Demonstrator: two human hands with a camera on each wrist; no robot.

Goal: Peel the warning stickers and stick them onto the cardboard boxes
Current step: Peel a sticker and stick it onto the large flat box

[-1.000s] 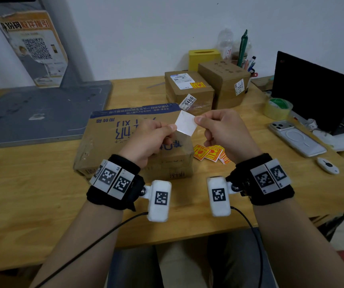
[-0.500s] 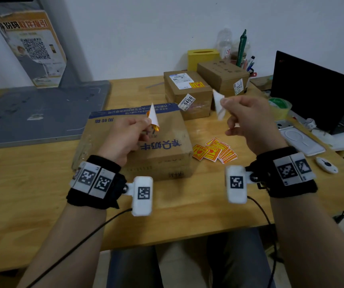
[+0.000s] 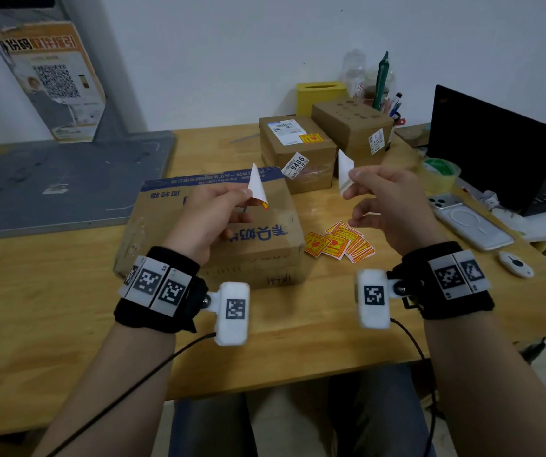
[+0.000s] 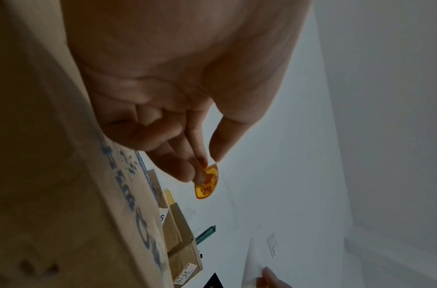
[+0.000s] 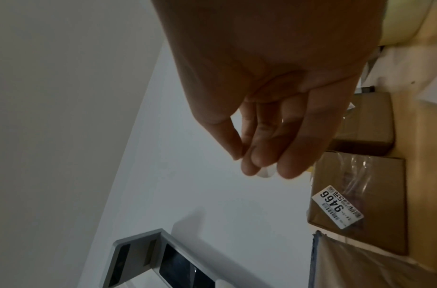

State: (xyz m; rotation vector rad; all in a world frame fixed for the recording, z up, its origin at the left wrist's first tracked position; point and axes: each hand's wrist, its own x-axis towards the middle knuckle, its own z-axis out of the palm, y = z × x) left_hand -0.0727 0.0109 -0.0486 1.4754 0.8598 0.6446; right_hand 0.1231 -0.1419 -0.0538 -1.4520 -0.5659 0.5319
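Note:
My left hand (image 3: 246,194) pinches a peeled orange warning sticker (image 3: 257,189) between thumb and fingers, white back towards me; its printed face shows in the left wrist view (image 4: 207,183). My right hand (image 3: 352,179) pinches the white backing paper (image 3: 345,171), held apart from the sticker. The right wrist view shows only the paper's edge (image 5: 266,172) past the fingertips. Both hands hover above the large cardboard box (image 3: 265,255) with blue print. Two smaller boxes (image 3: 311,179) (image 3: 350,123) stand behind it. A pile of warning stickers (image 3: 340,244) lies right of the large box.
A phone (image 3: 469,222), a white remote (image 3: 515,263), a tape roll (image 3: 441,173) and a black laptop (image 3: 495,143) sit at the right. A grey board (image 3: 60,183) lies at the left. A yellow box (image 3: 319,95) and pens stand by the wall.
A second ago both hands held sticker and backing together over the box. They pulled apart, the sticker staying in the left hand and the backing in the right.

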